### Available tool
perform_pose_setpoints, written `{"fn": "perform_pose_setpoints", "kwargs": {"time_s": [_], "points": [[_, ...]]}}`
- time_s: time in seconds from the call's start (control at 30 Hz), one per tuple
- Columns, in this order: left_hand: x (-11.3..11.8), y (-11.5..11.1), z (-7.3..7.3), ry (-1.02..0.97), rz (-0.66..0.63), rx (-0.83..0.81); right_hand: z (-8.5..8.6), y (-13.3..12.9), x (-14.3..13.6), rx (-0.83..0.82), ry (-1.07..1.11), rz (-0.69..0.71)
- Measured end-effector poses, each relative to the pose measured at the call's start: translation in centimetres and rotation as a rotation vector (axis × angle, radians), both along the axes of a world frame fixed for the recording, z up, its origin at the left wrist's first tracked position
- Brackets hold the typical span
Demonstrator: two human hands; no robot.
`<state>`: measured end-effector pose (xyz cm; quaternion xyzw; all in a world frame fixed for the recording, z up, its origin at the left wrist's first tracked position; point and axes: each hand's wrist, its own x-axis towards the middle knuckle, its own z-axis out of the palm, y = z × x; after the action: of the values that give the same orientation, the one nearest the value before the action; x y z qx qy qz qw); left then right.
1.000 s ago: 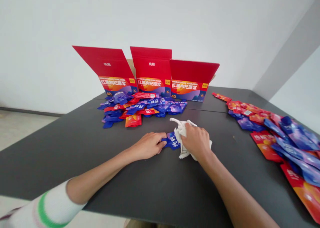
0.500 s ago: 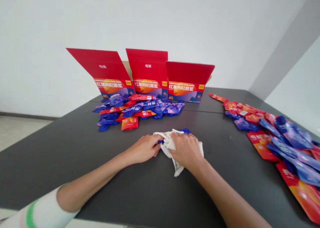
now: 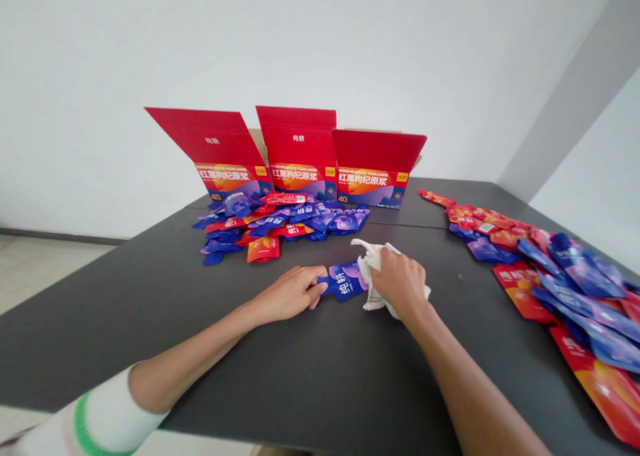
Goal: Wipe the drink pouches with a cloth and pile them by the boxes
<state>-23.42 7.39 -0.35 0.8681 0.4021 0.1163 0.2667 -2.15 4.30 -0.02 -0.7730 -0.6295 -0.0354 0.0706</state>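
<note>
A person's two bare hands are at work over a dark table (image 3: 225,369). The step in hand looks like wiping a blue pouch (image 3: 344,281) with a white cloth (image 3: 374,259). The next move, by judgement, calls for a firm hold on the pouch's narrow end while the cloth presses along its printed face.

The pouch lies low at the table, between the hands, its far end against or under the cloth. The left hand (image 3: 293,296) reaches in from the lower left, back of the hand up, thumb and fingers pinched on the narrow end. The right hand (image 3: 400,283) comes from the lower right, palm down, fingers curled around the bunched cloth; its fingertips are hidden, so their exact grip cannot be told.

Beyond the hands, a heap of red and blue pouches (image 3: 267,226) lies before three red boxes (image 3: 303,173) with raised flaps. Another spread of pouches (image 3: 575,266) lies at the right.
</note>
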Motion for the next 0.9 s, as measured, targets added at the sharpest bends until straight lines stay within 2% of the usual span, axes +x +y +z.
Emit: {"fn": "perform_pose_setpoints", "kwargs": {"time_s": [0.07,0.13,0.3,0.43,0.53,0.7,0.8,0.9], "points": [[-0.9,0.6,0.9,-0.106,0.049,-0.009,0.1,0.5,1.8,-0.034,0.022,-0.099],[-2.2,1.5,2.0,-0.259,0.125,-0.004,0.1,0.8,3.1,-0.068,0.068,-0.132],[-7.0,5.3,4.6,-0.765,0.391,0.031,-0.6,1.2,3.6,-0.108,0.137,-0.067],[-11.5,8.3,5.5,-0.929,0.565,0.061,-1.5,1.6,3.7,-0.136,0.147,0.027],[-15.1,8.7,5.4,-0.932,0.659,-0.030,-1.8,1.9,3.9,-0.156,0.152,0.075],[-20.0,6.3,3.4,-0.841,0.799,-0.188,-2.2,2.2,3.8,-0.191,0.161,0.107],[-21.0,4.6,2.2,-0.808,0.829,-0.267,-2.5,2.3,3.5,-0.199,0.161,0.138],[-20.6,4.4,2.6,-0.854,0.782,-0.346,-2.9,2.3,3.3,-0.201,0.158,0.157]]}}
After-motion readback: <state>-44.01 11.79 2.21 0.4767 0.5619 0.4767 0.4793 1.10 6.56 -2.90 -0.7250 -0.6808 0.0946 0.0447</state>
